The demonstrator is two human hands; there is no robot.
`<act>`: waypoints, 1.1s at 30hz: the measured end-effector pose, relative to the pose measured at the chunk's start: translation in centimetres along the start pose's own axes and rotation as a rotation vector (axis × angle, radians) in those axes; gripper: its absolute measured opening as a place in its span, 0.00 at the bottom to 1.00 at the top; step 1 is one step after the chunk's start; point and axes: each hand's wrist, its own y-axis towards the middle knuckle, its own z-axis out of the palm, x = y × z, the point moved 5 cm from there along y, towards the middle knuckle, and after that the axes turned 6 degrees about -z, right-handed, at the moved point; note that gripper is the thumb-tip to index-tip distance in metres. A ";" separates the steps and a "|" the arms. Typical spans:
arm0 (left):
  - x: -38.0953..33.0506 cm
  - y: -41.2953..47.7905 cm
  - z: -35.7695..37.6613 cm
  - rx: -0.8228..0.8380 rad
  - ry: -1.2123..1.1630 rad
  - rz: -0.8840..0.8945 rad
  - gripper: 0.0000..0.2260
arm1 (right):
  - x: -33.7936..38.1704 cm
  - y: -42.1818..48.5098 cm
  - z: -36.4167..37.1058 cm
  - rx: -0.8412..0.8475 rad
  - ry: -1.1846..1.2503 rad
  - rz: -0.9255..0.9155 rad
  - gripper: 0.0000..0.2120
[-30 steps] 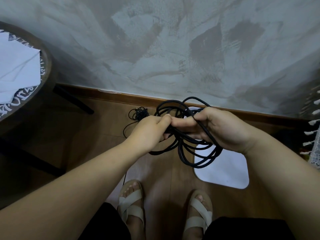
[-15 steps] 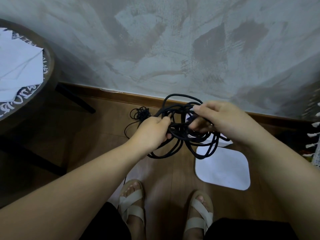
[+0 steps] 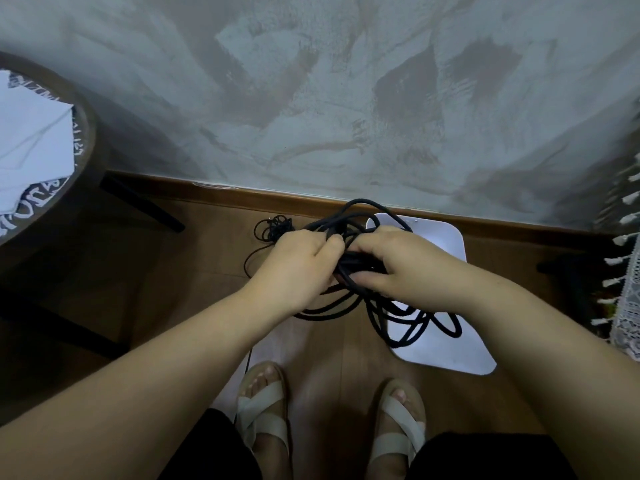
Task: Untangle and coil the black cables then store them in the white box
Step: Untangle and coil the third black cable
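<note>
Both: left hand [image 3: 294, 263], right hand [image 3: 408, 271] curled round cable [image 3: 349, 263] over box [image 3: 446, 351]. Limp, light, snaggy; I'd hold bunched middle.

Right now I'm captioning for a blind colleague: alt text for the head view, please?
The left hand and right hand grip a tangled bundle of black cable above a white box on a wooden floor. A smaller black tangle lies on the floor by the wall.

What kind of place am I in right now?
Likely a room in a home: wood floor with baseboard under a mottled plaster wall, a round side table at left, a fringed lace cloth at right.
</note>
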 end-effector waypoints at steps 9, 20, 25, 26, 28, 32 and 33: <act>1.5 1.3 -3.6 -0.168 -0.063 -0.142 0.17 | -3.7 -1.4 -2.3 -0.300 0.700 0.254 0.10; 1.7 1.7 -4.4 -0.274 0.144 -0.121 0.13 | -1.9 0.0 -1.6 -0.271 0.668 0.200 0.10; -2.7 0.4 -3.9 -0.106 0.033 0.201 0.26 | -0.5 0.9 -0.2 -0.053 0.279 0.116 0.04; -2.8 0.2 -2.8 0.006 0.114 0.211 0.32 | -0.3 0.9 0.0 -0.018 0.234 0.103 0.02; -2.4 0.0 -1.0 0.163 0.328 0.201 0.33 | 0.1 0.8 0.0 0.035 0.180 0.085 0.05; -1.4 0.3 -0.5 0.262 0.223 0.068 0.15 | 0.3 0.4 -0.1 0.053 0.208 0.127 0.05; -1.1 0.3 -0.4 0.309 0.036 -0.030 0.12 | 0.2 0.3 -0.2 0.033 0.230 0.135 0.05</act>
